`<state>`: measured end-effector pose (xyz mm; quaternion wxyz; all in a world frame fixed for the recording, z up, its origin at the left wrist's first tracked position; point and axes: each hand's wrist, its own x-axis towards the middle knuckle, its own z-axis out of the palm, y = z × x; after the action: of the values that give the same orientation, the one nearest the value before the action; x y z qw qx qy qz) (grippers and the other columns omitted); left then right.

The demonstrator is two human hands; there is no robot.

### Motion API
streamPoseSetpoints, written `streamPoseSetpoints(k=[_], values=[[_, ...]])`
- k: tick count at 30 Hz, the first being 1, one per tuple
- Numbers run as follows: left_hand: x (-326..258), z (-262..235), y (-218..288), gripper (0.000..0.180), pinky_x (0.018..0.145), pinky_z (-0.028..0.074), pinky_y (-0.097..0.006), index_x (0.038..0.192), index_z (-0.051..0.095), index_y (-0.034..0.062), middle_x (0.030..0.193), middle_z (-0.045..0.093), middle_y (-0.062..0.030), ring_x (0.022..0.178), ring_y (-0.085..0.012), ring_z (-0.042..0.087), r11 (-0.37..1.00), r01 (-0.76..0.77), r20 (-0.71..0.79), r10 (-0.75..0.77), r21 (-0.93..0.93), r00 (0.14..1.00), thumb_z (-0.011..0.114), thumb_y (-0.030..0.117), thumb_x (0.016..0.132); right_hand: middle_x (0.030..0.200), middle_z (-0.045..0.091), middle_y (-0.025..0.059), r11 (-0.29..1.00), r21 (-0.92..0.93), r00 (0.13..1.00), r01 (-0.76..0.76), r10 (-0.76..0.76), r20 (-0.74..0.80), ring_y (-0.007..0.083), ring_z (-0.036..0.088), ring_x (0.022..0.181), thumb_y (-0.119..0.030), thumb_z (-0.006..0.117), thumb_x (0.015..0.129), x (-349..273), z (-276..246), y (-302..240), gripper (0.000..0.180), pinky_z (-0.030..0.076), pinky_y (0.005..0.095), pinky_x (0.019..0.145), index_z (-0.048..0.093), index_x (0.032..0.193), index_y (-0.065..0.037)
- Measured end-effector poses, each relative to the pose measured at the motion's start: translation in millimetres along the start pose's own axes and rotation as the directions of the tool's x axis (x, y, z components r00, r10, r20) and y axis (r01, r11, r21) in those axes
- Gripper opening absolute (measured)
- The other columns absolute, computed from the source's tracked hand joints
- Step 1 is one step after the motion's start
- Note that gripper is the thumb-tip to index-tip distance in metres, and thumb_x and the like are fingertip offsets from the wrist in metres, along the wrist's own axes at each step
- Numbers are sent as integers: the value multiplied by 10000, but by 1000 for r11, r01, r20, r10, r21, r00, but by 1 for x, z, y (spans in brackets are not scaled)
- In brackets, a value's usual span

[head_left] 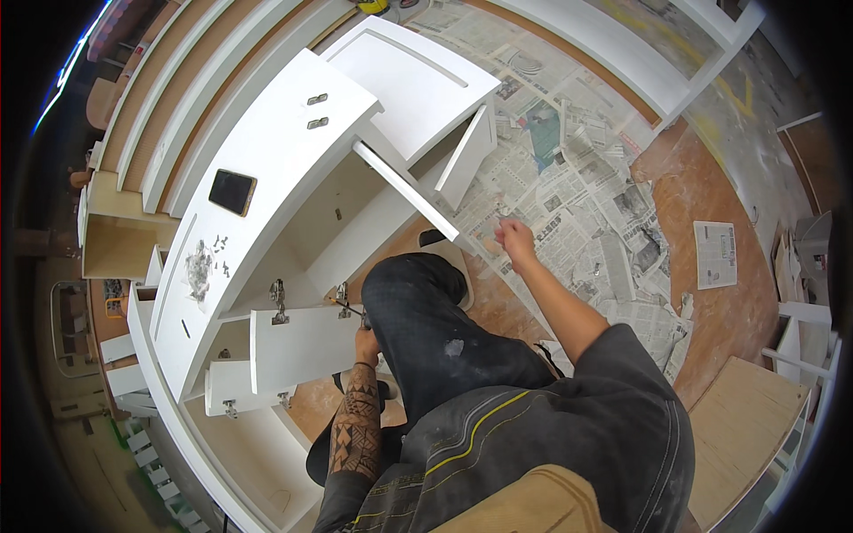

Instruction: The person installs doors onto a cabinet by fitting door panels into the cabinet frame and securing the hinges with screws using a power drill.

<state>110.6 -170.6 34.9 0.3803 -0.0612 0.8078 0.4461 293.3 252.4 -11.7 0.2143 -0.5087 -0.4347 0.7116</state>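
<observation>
Tan fabric (542, 502) lies nearest the camera, below the dark shirt (480, 435); beyond it, beside the bent knee, the left hand (366, 345) has a slim tool (349, 307), screwdriver-like, its far end by the right-hand hinge (343, 291) of a white door panel (306, 346); that grip looks closed around the tool, though the knee hides part of it; the tool should be light and rigid, best held by its thicker end, with the shaft kept in line; the panel looks stiff and fairly heavy for its thinness, its smooth paint likely slippery under dusty fingers and its corners easy to chip, so a hold on two opposite edges, clear of the metal hinges, would seem safest; the hinges themselves are probably stiff and apt to pinch; the right hand (517, 245) hovers with bent fingers just beside the free end of an open white door (413, 197); I cannot tell whether that grip holds anything small or touches the edge; around them stands the white cabinet (267, 133), bearing a dark phone (233, 192), a scatter of small screws (219, 244) and two loose metal fittings (317, 111); farther right, crumpled newspaper (604, 213) covers part of the brown floor (684, 186).
</observation>
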Motion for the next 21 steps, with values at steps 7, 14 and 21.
streamPoseSetpoints(k=[7, 14, 21], values=[[70, -7, -51, 608, 646, 576, -407, 1159, 602, -201, 1056, 714, -230, 864, -292, 741, 996, -3, -117, 14, 94, 993, 731, 344, 922, 948, 733, 90, 964, -213, 987, 157, -162, -4, 151, 691, 851, -157, 590, 1064, -140, -78, 17, 208, 550, 288, 779, 673, 1148, 15], [26, 16, -10, 636, 770, 596, -413, 1170, 608, -174, 1070, 715, -247, 939, -321, 745, 996, 78, -197, -70, 36, 978, 760, 383, 903, 975, 727, 75, 920, -16, 901, 391, -379, 210, 153, 701, 906, -121, 606, 1053, -210, -30, -96, 190, 552, 314, 851, 678, 1171, 9], [-80, -25, 54, 594, 710, 574, -353, 1054, 660, -99, 899, 723, -167, 810, -220, 709, 928, -136, -146, 197, 347, 969, 830, 435, 858, 1019, 713, 159, 490, 21, 349, 871, -650, 675, 284, 695, 961, -115, 720, 948, -256, 43, -189, 212, 544, 371, 857, 698, 1125, 0]])
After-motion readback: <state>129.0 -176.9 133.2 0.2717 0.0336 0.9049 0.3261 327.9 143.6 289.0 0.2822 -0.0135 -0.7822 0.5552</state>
